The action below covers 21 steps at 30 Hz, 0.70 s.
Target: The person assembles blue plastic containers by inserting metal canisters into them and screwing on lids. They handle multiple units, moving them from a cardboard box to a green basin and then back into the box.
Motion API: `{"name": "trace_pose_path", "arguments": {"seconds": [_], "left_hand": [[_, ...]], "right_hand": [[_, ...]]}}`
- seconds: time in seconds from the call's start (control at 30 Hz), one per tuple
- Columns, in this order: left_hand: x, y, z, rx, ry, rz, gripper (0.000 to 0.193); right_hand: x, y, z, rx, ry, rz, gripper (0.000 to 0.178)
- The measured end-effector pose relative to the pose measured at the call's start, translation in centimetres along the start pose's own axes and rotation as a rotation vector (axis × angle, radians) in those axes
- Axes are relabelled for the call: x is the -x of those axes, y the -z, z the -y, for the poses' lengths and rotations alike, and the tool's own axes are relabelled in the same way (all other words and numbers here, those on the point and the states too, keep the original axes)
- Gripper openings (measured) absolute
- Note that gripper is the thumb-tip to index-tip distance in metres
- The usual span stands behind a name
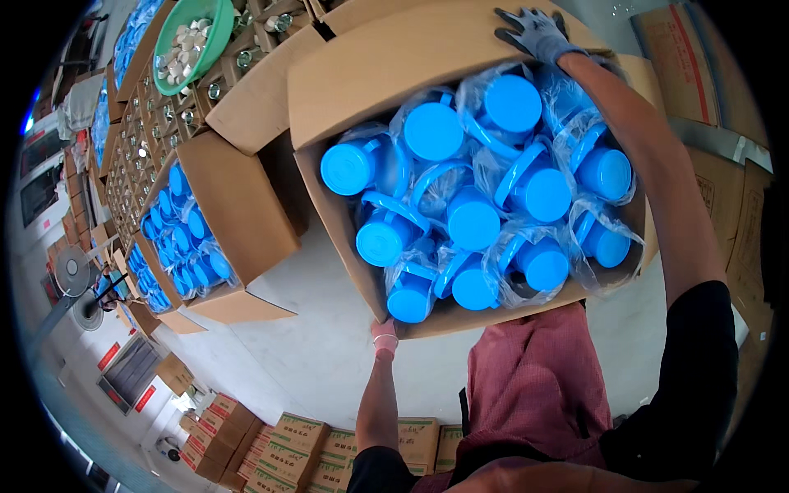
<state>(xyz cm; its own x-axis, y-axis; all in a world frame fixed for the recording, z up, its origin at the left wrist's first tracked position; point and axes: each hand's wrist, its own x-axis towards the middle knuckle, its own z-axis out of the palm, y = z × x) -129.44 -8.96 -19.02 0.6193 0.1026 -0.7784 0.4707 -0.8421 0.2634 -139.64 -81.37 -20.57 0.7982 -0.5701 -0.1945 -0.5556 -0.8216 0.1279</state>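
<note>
Tilted in front of me is a large open cardboard box [345,107], holding rows of bright blue plastic pieces [473,218] with round flat ends and loop handles, like jug tops. Clear plastic bags wrap them, and whatever lies under the wrapping is hidden. At the box's near left lower corner, my left hand [384,337] is closed on the cardboard, its fingers partly hidden. My right hand [538,36], in a grey glove with dark fingertips, reaches across to the far flap. Its fingers are spread on the cardboard there.
More open boxes of blue pieces [185,238] stand to the left. Behind them, a green basin [218,41] of small pale caps rests on divided cartons with glassy items. Closed cartons [283,452] are stacked nearby. Flattened cardboard [678,66] leans at right. A fan [74,269] stands far left.
</note>
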Motion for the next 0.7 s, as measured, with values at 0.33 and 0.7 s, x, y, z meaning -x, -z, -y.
{"name": "trace_pose_path", "arguments": {"seconds": [0.33, 0.7], "left_hand": [[0.1, -1.5, 2.7, 0.266, -0.199, 0.016, 0.036], [-1.3, 0.4, 1.2, 0.000, -0.169, 0.063, 0.032]], "right_hand": [[-2.2, 2.9, 10.3, -0.256, 0.132, 0.099, 0.068], [2.6, 7.2, 11.6, -0.376, 0.008, -0.126, 0.042]]}}
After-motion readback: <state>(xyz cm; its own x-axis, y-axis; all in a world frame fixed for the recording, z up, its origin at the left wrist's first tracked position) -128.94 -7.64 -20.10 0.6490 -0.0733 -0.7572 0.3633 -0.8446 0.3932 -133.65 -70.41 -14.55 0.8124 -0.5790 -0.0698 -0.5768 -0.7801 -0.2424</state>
